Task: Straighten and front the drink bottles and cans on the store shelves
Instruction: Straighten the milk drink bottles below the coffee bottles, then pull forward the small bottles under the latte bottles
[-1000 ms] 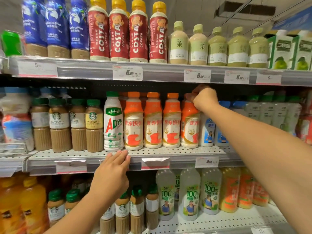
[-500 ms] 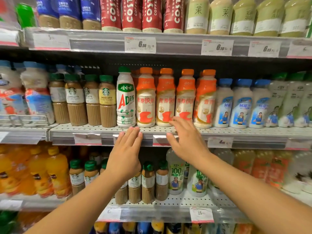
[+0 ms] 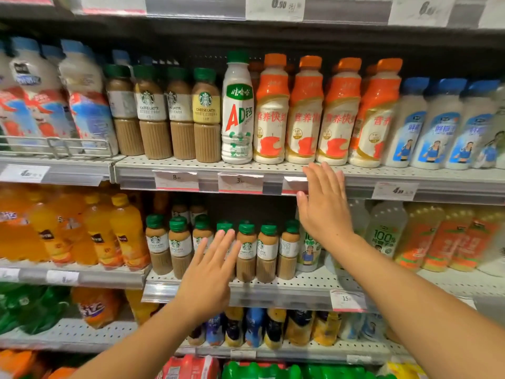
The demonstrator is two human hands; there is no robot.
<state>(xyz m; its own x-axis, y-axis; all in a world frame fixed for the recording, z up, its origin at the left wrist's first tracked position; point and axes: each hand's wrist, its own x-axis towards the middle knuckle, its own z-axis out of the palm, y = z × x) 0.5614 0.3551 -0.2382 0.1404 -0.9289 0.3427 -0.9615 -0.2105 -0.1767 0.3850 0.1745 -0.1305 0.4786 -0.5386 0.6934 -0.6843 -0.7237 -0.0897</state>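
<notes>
1. Both hands are up in front of the shelves, and neither one is holding anything.
2. The right hand [image 3: 322,212] is flat, fingers straight and together, its fingertips [image 3: 326,170] reaching the front edge of the middle shelf [image 3: 273,170], just below the orange-capped bottles [image 3: 303,113].
3. The left hand [image 3: 210,272] is spread open too, fingers straight, hovering in front of the small green-capped coffee bottles [image 3: 247,250] on the lower shelf [image 3: 300,283]; whether it touches one, I cannot tell.
4. Middle shelf, from the left: blue-capped milk bottles [image 3: 82,105] behind a wire rail, four brown coffee bottles [image 3: 153,116] with green caps, then a single white AD bottle [image 3: 237,110] with a green cap.
5. Next along stand four orange-capped bottles in a row at the shelf front; the fourth one [image 3: 374,116] leans to the right and its label is turned partly away.
6. Right of them, white bottles with blue caps [image 3: 440,124] stand side by side.
7. Lower shelf: orange juice bottles [image 3: 123,231] at left, the small coffee bottles in the middle, pale "100%" bottles [image 3: 384,231] to the right.
8. Price tags [image 3: 240,183] hang along the shelf edges.
</notes>
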